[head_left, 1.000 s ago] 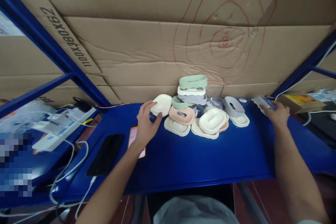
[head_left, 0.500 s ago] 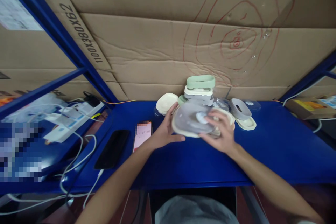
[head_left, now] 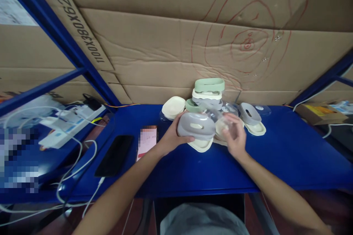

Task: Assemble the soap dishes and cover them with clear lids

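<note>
My left hand [head_left: 173,137] is closed on a grey oval soap dish [head_left: 196,125] with a slot in its middle. Under the dish a cream tray [head_left: 202,144] sticks out toward me. Just to the right, my right hand [head_left: 235,136] grips a clear plastic lid [head_left: 216,114], blurred by motion and apart from the dish. Behind both hands stands a stack with a green oval ring [head_left: 209,85] on top, a cream piece [head_left: 206,94] and a grey one below it. A cream dish [head_left: 173,107] lies left of the stack.
At the right lie another grey slotted dish [head_left: 250,114] and a cream tray [head_left: 256,128]. Two phones, one black [head_left: 114,155] and one lit [head_left: 147,140], lie left of my arm. A power strip [head_left: 66,128] with white cables is farther left. Cardboard [head_left: 151,44] walls the back.
The clear lid has come off the grey soap dish and moved right in my right hand. My left hand keeps the dish, whose slotted inside now shows. The camera view has shifted slightly.
</note>
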A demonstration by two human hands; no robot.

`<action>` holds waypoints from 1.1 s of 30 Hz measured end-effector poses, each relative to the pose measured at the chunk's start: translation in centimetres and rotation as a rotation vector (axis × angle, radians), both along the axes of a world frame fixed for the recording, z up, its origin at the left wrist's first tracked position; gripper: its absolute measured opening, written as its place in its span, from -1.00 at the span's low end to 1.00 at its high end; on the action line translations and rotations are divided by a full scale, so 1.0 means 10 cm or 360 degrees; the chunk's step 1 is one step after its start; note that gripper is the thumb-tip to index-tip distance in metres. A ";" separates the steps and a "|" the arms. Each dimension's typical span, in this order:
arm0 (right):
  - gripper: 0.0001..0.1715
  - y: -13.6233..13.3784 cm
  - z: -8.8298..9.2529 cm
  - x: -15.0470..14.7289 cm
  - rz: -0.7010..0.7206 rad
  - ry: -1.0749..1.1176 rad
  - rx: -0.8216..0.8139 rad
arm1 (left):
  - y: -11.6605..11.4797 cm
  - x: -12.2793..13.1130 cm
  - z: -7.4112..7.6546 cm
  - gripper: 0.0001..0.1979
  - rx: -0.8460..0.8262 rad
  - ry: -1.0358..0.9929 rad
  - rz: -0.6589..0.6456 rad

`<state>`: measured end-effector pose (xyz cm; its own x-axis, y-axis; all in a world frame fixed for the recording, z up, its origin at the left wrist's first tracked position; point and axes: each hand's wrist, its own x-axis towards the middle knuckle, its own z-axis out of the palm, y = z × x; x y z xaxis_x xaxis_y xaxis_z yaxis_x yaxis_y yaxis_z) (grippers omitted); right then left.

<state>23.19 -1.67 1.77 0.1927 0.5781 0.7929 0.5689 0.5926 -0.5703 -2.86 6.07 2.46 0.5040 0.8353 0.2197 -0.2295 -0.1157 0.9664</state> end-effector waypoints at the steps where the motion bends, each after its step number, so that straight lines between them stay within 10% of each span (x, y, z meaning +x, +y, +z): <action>1: -0.55 0.04 0.02 0.15 -0.0153 0.0100 0.0098 | 0.01 -0.01 0.01 0.02 -0.0013 -0.0004 0.0028; 8: -0.43 0.40 -0.05 1.15 -0.1072 0.0336 -0.0099 | 0.07 -0.02 0.00 0.03 -0.0139 0.0017 0.0140; 15: -0.55 0.57 -0.25 1.24 -0.0770 -0.0060 -0.0347 | 0.04 0.01 -0.02 0.02 -0.0117 0.0017 0.0100; 21: -0.56 0.33 -0.02 0.98 -0.0664 -0.0227 -0.0186 | 0.05 0.00 -0.01 0.06 -0.0063 0.0068 0.0078; 28: -0.33 -0.08 0.10 -0.10 0.0525 -0.0943 -0.0255 | -0.04 0.00 0.00 0.12 0.0104 0.0093 -0.0215; 33: -0.51 0.02 0.08 0.22 0.0094 -0.0475 0.0007 | -0.05 -0.05 0.06 0.07 0.0126 0.0245 -0.0270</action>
